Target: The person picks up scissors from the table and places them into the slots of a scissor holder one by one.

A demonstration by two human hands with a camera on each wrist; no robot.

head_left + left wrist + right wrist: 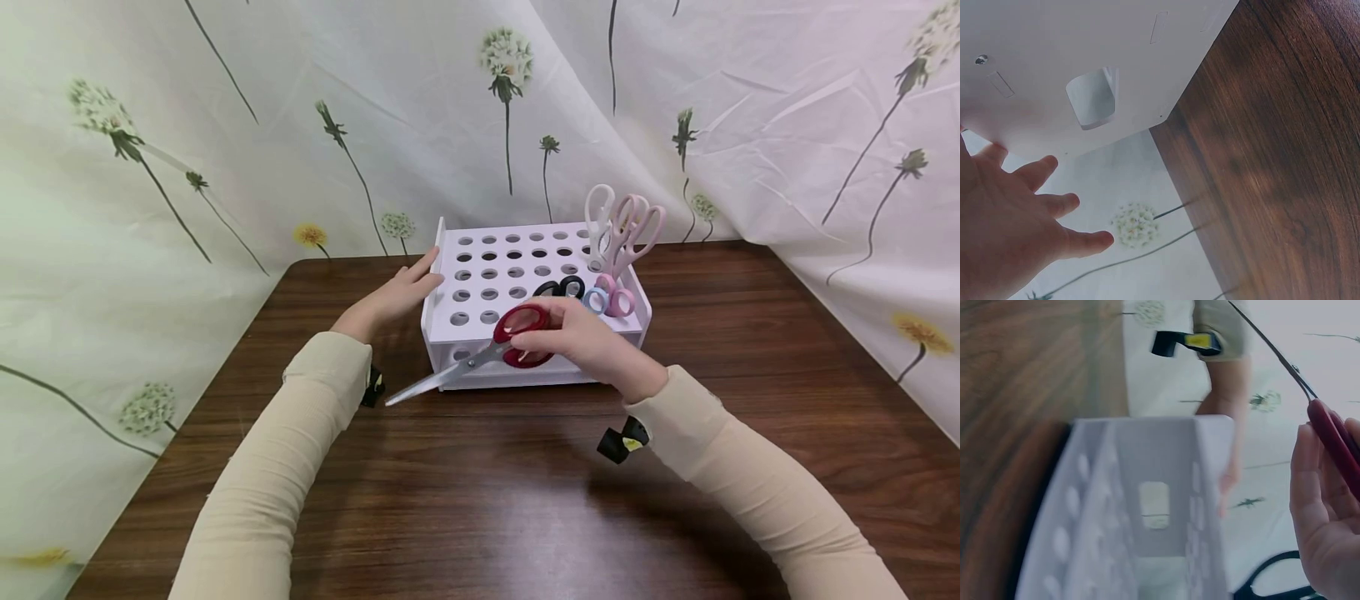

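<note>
My right hand (pixel 581 342) pinches red-handled scissors (pixel 517 335) by the handles, above the front edge of a white rack (pixel 480 287) full of round holes. The scissors' blades point left and slightly down, and they look nearly closed. Against the rack's left side panel rests my left hand (pixel 397 296); in the left wrist view its fingers (pixel 1088 244) are spread beside the panel, which has a rounded cutout. In the right wrist view the red handles (pixel 1334 434) lie between thumb and fingers.
At the rack's right end stand pairs with white handles (pixel 597 208) and pale pink handles (pixel 637 229). Nearer me are black handles (pixel 572 287), light blue handles (pixel 596 301) and pink handles (pixel 621 302). A dark wooden table (pixel 480 483) meets a flower-print curtain (pixel 420 108).
</note>
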